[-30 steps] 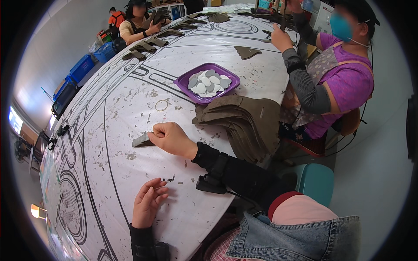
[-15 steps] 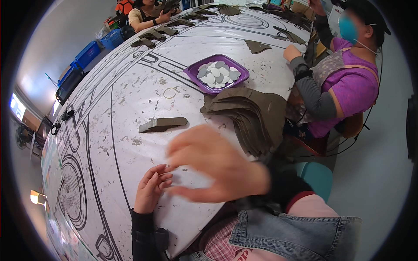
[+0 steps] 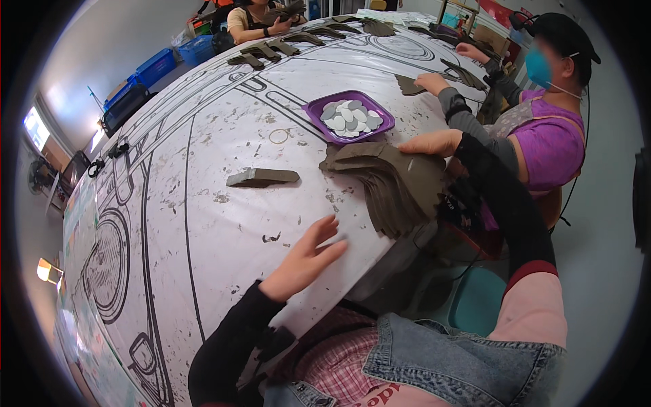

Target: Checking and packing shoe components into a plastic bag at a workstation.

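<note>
My right hand (image 3: 434,142) lay flat, grip wide, on the stack of brown pieces (image 3: 390,183), my left hand (image 3: 305,261) spread open on the desk (image 3: 203,224).

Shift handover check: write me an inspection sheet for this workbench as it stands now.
Surface: white table printed with black line drawings, scuffed and stained.
Job's things: fanned stack of olive fabric pieces at the near edge; one folded olive piece lying apart.
Clutter: purple tray of pale oval pieces; a small ring on the table.
Hands: right hand rests on the top of the stack; left hand lies open on bare table, holding nothing.
Cables: nothing seen.
Surroundings: a masked co-worker at the right side; another person at the far end; blue crates beyond.
</note>
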`<act>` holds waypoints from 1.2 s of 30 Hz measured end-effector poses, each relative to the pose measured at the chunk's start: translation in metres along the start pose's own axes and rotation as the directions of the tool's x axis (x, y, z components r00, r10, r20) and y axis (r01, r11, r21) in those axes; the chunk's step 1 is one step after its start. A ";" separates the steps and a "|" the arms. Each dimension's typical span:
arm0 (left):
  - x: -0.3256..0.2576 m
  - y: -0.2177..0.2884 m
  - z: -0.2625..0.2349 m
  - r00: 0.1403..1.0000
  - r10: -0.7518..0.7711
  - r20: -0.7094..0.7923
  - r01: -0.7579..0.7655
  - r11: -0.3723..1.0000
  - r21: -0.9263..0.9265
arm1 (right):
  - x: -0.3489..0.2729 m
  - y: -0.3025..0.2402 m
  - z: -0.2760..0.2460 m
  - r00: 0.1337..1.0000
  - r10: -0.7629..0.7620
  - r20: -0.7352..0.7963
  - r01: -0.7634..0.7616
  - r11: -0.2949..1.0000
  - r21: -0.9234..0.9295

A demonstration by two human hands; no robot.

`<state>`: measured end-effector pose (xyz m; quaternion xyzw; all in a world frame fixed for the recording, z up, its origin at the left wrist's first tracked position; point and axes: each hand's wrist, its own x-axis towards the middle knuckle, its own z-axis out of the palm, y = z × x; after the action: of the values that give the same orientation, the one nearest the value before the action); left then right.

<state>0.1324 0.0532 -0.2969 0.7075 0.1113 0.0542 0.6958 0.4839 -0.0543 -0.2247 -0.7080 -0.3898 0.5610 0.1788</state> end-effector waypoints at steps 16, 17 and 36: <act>0.116 0.020 0.050 0.964 -0.225 -0.142 0.200 0.965 -0.170 | -0.002 -0.003 0.037 0.944 0.221 -0.246 -0.121 0.923 0.365; 0.116 0.021 0.050 0.964 -0.223 -0.145 0.198 0.965 -0.171 | 0.005 0.004 0.031 0.944 0.220 -0.246 -0.121 0.924 0.363; 0.112 -0.010 0.037 0.998 0.000 -0.066 -0.020 0.952 -0.305 | 0.021 0.007 0.051 0.990 -0.125 -0.069 0.132 0.986 0.099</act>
<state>0.2485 0.0433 -0.3165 0.5897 0.1204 0.0972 0.7926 0.4402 -0.0522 -0.2593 -0.6885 -0.3993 0.5453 0.2631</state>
